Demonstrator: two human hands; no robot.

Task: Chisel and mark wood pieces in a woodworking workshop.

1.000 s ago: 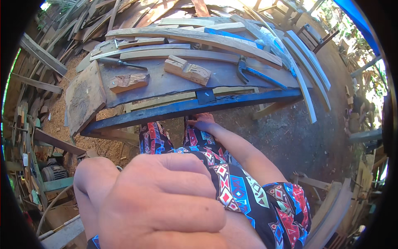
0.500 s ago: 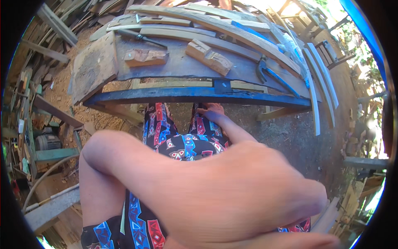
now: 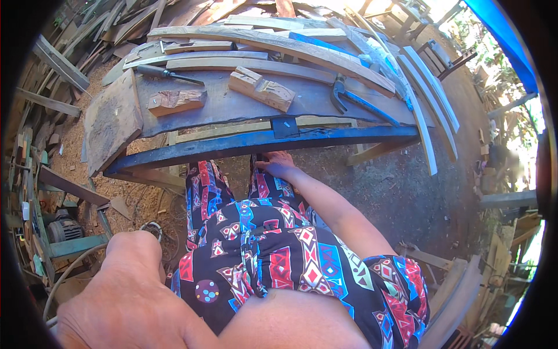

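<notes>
My left hand (image 3: 136, 302) is large and close at the lower left, its back towards me. Its fingers run out of sight, so their pose is hidden. My right hand (image 3: 276, 160) rests on my right knee by the bench's near edge, fingers laid over the patterned cloth. Across from it, on the low wooden bench (image 3: 203, 125), lie two notched wood blocks, a smaller left block (image 3: 177, 102) and a longer right block (image 3: 261, 89). A dark-handled screwdriver-like tool (image 3: 157, 71) lies behind the left block. To the right lies a claw hammer (image 3: 360, 102) with a blue handle.
Long curved wooden strips (image 3: 279, 43) lie across the bench's far side. Pale slats (image 3: 421, 125) overhang its right end, and a rough board (image 3: 116, 119) covers its left end. An electric motor (image 3: 65, 227) sits at the left among scrap wood and sawdust.
My left hand has swung from the lower right across my body to the lower left, uncovering my patterned clothes. My right hand stays on the knee. The view has shifted slightly.
</notes>
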